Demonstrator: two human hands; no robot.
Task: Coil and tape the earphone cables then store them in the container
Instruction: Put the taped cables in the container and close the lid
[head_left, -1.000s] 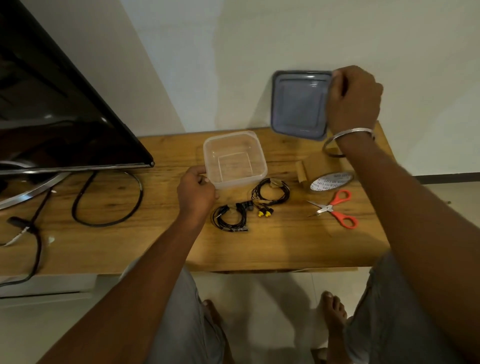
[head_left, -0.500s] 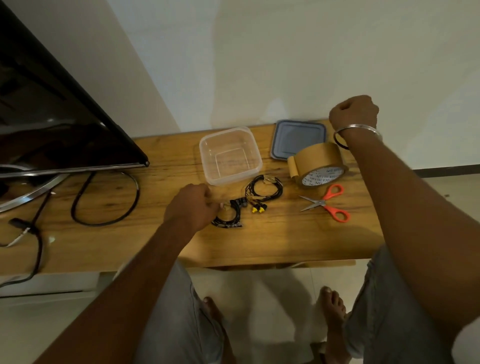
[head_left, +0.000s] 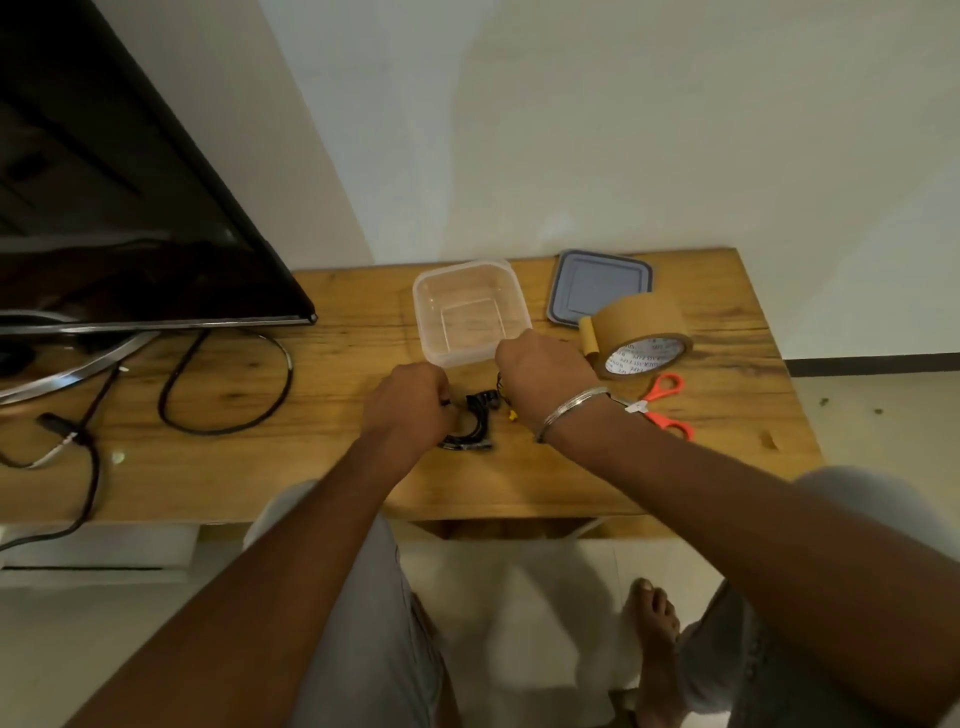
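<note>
Grab step, I reckon: left hand (head_left: 408, 405) pinches the black coiled earphone cable (head_left: 470, 431), right hand (head_left: 545, 371) hides its fingers, next needs the brown tape roll (head_left: 641, 325).

The container (head_left: 470, 312) stands on the table (head_left: 727, 441) ahead of me, with the lid (head_left: 602, 283) to its right by the wall and the tape roll (head_left: 641, 338) just in front of the lid. The scissors (head_left: 662, 405) lie nearer me than the tape roll, and the earphone cables (head_left: 470, 426) lie before the container, between my left hand (head_left: 408, 402) and my right hand (head_left: 545, 374).
</note>
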